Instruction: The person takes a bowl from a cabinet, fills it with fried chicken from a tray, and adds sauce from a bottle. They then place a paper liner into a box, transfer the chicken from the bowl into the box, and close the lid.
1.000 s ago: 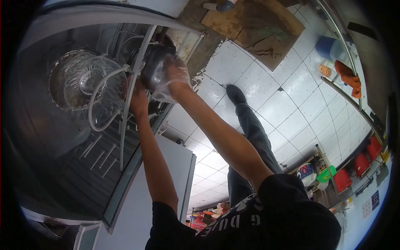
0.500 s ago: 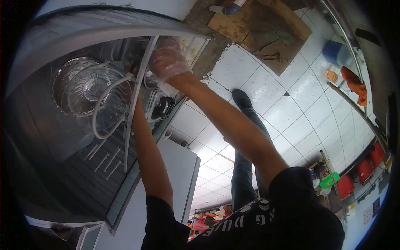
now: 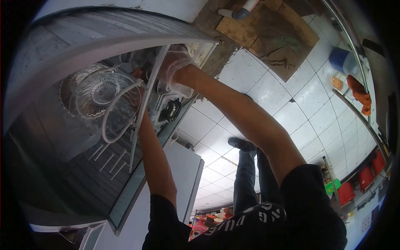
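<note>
Both my arms reach into a metal cabinet [image 3: 121, 202] at the upper left. My right hand [image 3: 176, 64], in a clear plastic glove, is behind a pale frame bar [image 3: 143, 112]; its fingers are hidden. My left hand [image 3: 136, 89] is mostly covered by a white curved rack loop [image 3: 106, 121] and glassware, so its grip is unclear. Left of it, ribbed clear glass bowls [image 3: 102, 91] lie on a silver scalloped tray [image 3: 64, 93]. Below my right hand are dark, silver-rimmed dishes [image 3: 172, 111] at the cabinet's edge.
A wire rack [image 3: 109, 161] stands inside the cabinet. White floor tiles [image 3: 266, 93] and brown cardboard [image 3: 287, 50] lie at right. A pipe [image 3: 241, 13] is at the top. An orange cloth [image 3: 359, 93] hangs on a rail, near a blue container [image 3: 339, 58] and red chairs [image 3: 366, 177].
The view has shifted, so the cabinet and its contents appear slightly farther right and lower. My right arm is spread wider, and one foot has stepped nearer to my body.
</note>
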